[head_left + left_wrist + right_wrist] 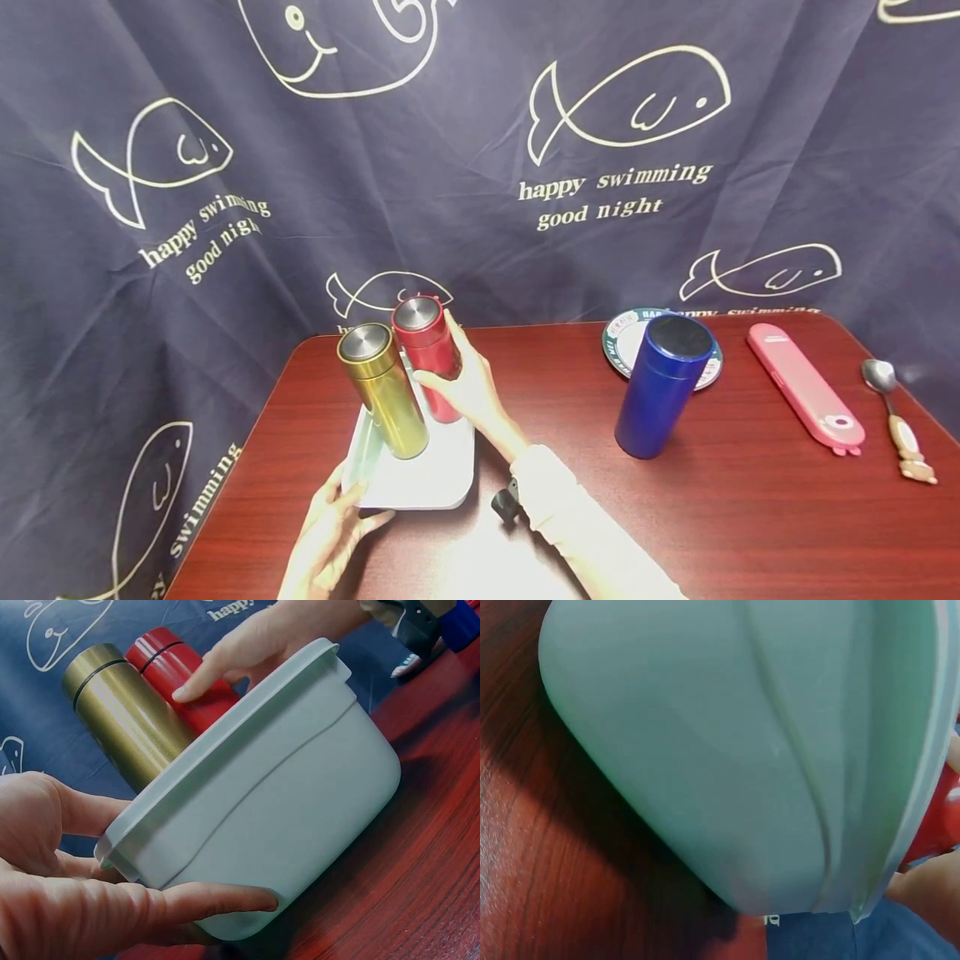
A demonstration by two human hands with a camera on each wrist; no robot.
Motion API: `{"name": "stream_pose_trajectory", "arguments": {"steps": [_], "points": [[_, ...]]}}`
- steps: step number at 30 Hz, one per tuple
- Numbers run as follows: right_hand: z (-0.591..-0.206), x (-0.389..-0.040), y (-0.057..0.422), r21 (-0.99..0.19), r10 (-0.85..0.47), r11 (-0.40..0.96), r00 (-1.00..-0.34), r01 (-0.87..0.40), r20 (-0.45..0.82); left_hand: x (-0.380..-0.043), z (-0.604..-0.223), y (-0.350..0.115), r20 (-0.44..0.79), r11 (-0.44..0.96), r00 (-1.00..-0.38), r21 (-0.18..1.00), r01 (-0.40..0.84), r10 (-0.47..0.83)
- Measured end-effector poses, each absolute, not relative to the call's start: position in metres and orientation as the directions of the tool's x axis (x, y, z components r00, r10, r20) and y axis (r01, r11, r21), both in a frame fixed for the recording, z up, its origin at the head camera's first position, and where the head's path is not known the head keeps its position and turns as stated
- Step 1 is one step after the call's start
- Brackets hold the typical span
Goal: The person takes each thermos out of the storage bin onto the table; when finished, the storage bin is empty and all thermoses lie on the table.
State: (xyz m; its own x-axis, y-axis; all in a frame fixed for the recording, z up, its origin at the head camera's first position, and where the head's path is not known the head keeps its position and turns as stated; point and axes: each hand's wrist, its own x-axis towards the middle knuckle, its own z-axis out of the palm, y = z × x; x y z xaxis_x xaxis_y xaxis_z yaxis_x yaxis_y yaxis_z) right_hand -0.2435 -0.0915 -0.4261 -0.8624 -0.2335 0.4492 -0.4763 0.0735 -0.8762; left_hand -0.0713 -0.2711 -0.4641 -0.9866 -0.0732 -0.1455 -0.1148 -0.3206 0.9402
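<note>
Two thermos flasks, one gold [395, 408] and one red [433, 357], stand side by side inside a pale green plastic basin [442, 482] at the left of the table. My right hand [471, 387] grips the red flask round its upper body, thumb on the near side. At the basin's near left corner, my left hand [330, 529] holds the rim and outer wall; the left wrist view shows one finger stretched along the wall [262, 802]. The basin wall [705, 750] fills most of the right wrist view, with a bit of the red flask [939, 817] past its rim.
A blue flask [660, 392] stands right of the basin, before a round patterned plate [621, 337]. Farther right lie a pink case [806, 387] and a spoon with a wooden-looking handle [903, 433]. A dark fish-print curtain [465, 167] hangs behind the table.
</note>
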Motion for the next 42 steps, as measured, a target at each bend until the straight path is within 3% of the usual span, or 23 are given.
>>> {"name": "stream_pose_trajectory", "arguments": {"steps": [7,17,27,37,42], "points": [[-0.427,-0.243,-0.092,-0.859,-0.186,0.11,-0.859,-0.5,0.476,-0.072,-0.463,-0.271,-0.145,-0.316,-0.988,0.941,-0.123,-0.047],[-0.408,-0.234,-0.09,-0.858,-0.147,0.051,-0.853,-0.512,0.5,-0.07,-0.463,-0.273,-0.156,-0.306,-0.986,0.942,-0.134,-0.049],[-0.367,-0.217,-0.076,-0.869,-0.118,-0.055,-0.861,-0.491,0.494,-0.069,-0.465,-0.275,-0.13,-0.315,-0.991,0.942,-0.115,-0.027],[-0.337,-0.2,-0.047,-0.854,-0.076,-0.241,-0.868,-0.461,0.49,-0.071,-0.465,-0.273,-0.185,-0.305,-0.98,0.94,-0.154,-0.074],[-0.338,-0.196,-0.023,-0.872,-0.026,-0.182,-0.884,-0.454,0.466,-0.07,-0.464,-0.275,-0.16,-0.306,-0.986,0.942,-0.139,-0.046]]}}
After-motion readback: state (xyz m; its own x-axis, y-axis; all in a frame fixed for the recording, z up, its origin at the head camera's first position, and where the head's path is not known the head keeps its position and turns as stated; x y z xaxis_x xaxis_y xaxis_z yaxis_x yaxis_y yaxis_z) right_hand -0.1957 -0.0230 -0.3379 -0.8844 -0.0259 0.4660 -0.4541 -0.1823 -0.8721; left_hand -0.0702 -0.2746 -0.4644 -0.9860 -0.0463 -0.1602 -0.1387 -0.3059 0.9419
